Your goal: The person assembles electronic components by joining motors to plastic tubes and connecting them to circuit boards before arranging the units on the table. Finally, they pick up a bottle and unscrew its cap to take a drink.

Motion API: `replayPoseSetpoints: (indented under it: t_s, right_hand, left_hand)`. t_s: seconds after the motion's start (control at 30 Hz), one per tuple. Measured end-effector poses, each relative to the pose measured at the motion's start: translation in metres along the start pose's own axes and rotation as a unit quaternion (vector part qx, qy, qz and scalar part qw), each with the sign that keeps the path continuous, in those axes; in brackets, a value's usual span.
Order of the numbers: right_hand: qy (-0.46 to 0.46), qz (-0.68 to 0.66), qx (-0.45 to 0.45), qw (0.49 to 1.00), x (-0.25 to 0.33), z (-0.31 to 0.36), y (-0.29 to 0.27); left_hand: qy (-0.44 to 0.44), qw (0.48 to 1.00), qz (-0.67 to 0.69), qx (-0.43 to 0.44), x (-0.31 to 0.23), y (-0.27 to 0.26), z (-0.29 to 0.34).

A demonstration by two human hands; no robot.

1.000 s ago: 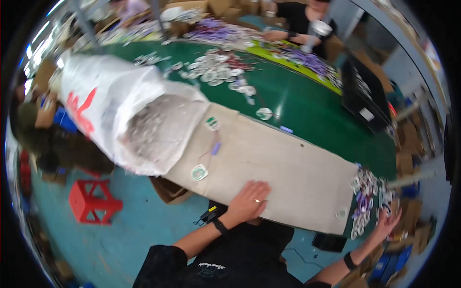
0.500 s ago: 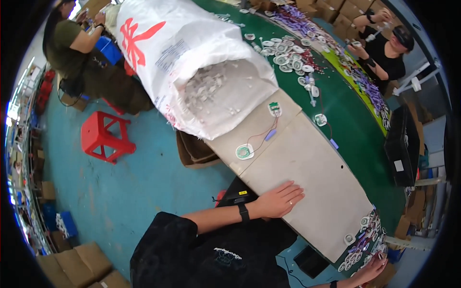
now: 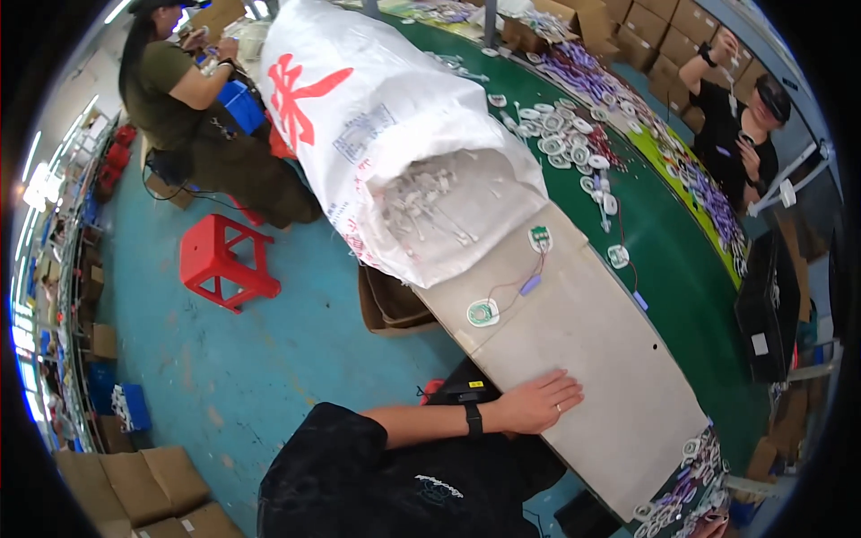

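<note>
My left hand (image 3: 538,403) lies flat on a beige board (image 3: 610,377), fingers stretched out, holding nothing. Only a sliver of my right hand (image 3: 714,524) shows at the lower right rim, by a heap of white round parts and purple pieces (image 3: 689,480); its fingers are too cut off to read. Farther up the board, a white round part with a green circuit board (image 3: 482,312) is wired to a purple piece (image 3: 531,285) and a second green circuit board (image 3: 539,237). A large white woven sack (image 3: 395,117) lies with its mouth toward me, small white parts inside.
Loose white round parts (image 3: 563,134) cover part of the green bench (image 3: 668,260). A similar wired part (image 3: 619,256) lies beside the board. A red stool (image 3: 229,260) and a cardboard box (image 3: 386,300) stand left. One co-worker (image 3: 179,99) is far left, another (image 3: 740,134) far right.
The whole view has shifted, so the sack and board appear farther right and lower. My right hand has slipped mostly out of the picture. My left hand still rests on the board.
</note>
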State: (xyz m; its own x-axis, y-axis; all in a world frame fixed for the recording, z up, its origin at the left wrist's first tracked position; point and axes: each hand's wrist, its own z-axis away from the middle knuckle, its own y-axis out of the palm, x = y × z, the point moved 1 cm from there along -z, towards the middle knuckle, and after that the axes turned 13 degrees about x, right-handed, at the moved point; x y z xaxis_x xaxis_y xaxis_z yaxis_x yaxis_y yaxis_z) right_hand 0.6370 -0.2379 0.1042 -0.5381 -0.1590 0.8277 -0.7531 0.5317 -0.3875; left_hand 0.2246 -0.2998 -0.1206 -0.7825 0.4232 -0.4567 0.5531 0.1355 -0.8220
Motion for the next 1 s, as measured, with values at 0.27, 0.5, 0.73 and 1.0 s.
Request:
replayPoseSetpoints:
  t_s: [0.27,0.5,0.73,1.0]
  right_hand:
    - [-0.001,0.258,0.146,0.955,-0.062,-0.039,0.069]
    - [-0.122,0.18,0.256,0.942,-0.214,-0.107,0.119]
    - [0.035,0.408,0.278,0.869,-0.148,-0.077,0.227]
    - [0.116,0.191,0.28,0.933,-0.138,-0.053,0.126]
  left_hand:
    - [-0.026,1.0,-0.014,-0.004,-0.006,0.007,0.008]
    - [0.013,0.997,0.075,0.023,-0.008,0.006,-0.01]
    - [-0.051,0.999,0.006,0.017,-0.002,-0.018,-0.006]
    - [-0.013,0.999,-0.031,0.023,-0.012,-0.002,-0.016]
